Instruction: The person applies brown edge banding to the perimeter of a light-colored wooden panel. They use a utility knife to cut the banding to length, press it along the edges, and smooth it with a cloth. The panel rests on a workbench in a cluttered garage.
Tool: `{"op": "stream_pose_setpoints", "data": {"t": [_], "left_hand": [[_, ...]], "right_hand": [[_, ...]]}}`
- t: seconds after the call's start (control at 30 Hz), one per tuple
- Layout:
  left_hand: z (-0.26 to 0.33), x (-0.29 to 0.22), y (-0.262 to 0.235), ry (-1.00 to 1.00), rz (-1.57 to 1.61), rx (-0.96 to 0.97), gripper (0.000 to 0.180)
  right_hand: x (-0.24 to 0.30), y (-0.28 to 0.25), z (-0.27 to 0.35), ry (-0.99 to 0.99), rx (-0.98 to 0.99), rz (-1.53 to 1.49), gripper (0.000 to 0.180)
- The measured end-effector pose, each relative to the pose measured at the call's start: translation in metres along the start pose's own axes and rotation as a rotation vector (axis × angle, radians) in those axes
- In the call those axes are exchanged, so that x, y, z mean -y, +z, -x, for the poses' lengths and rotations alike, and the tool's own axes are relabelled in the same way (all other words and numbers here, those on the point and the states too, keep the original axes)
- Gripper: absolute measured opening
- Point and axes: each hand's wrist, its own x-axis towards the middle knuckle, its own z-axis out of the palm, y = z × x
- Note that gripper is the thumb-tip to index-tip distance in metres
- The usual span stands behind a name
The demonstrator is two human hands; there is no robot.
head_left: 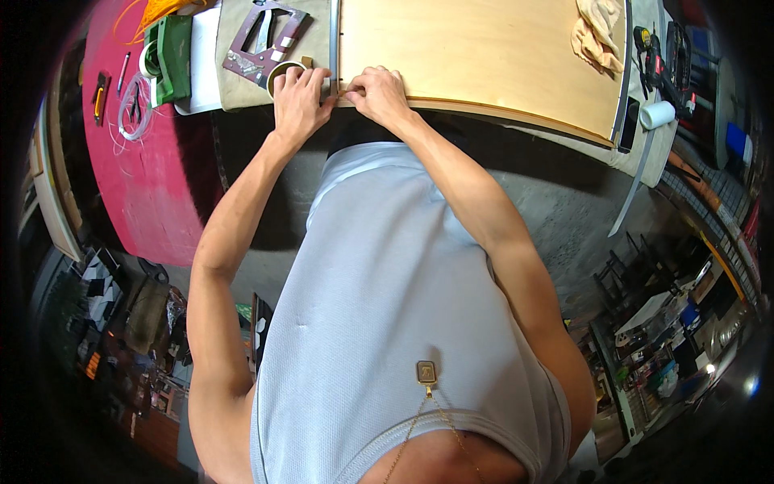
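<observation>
My left hand is closed around a roll of tape at the near left corner of a pale wooden panel. Its thumb reaches toward the panel's edge. Close beside it, my right hand rests on the corner, thumb and forefinger pinched together; what they hold is too small to make out. A grey metal strip runs along the panel's left side, between the two hands. Behind my left hand, a staple gun lies on a beige cloth.
On the red surface at left are a utility knife, a pen, a coil of clear line and a green tape dispenser. At right lie a crumpled cloth, a white roll and a tape measure.
</observation>
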Motion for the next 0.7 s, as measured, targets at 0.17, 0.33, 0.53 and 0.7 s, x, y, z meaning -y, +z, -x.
{"op": "stream_pose_setpoints", "data": {"t": [0.17, 0.33, 0.53, 0.7], "left_hand": [[0.013, -0.005, 0.009, -0.01, 0.0, -0.069, 0.036], [0.004, 0.0, 0.006, 0.077, 0.005, 0.043, 0.029], [-0.018, 0.014, -0.004, 0.285, 0.018, 0.191, 0.024], [-0.032, 0.026, -0.003, 0.452, 0.139, 0.209, 0.025]], "right_hand": [[-0.004, -0.001, 0.004, 0.007, 0.008, -0.148, 0.006], [-0.008, -0.005, 0.003, -0.016, 0.011, -0.186, 0.007], [-0.007, -0.008, 0.002, -0.086, -0.012, -0.146, 0.009], [-0.007, -0.009, 0.002, -0.097, -0.015, -0.126, 0.009]]}}
